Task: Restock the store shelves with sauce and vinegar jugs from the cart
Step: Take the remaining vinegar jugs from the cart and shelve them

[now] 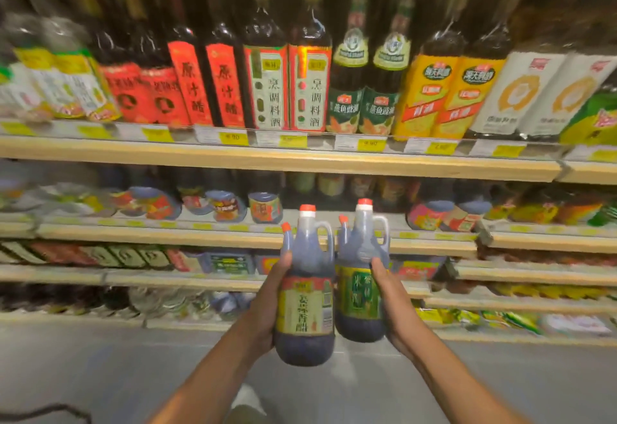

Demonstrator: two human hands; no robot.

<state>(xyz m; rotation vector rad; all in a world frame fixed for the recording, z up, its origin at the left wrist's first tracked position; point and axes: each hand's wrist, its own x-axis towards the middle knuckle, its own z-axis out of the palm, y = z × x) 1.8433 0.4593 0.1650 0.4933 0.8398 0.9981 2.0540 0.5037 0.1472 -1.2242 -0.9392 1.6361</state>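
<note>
Store shelves (277,160) fill the view, the top one lined with tall dark bottles (267,83) bearing red, green, yellow and white labels above yellow price tags (233,138). In front of the lower shelves, two dark-filled handled jugs stand upright side by side, touching. The left hand (267,303) grips the jug (305,300) with a red-and-cream label; the right hand (392,303) grips the jug (359,276) with a green label. Both carry orange caps (307,207).

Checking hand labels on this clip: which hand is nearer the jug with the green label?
Right. The right hand grips the green-label jug on its right side. The left hand holds the yellow-label jug, which sits between it and the green one.
</note>
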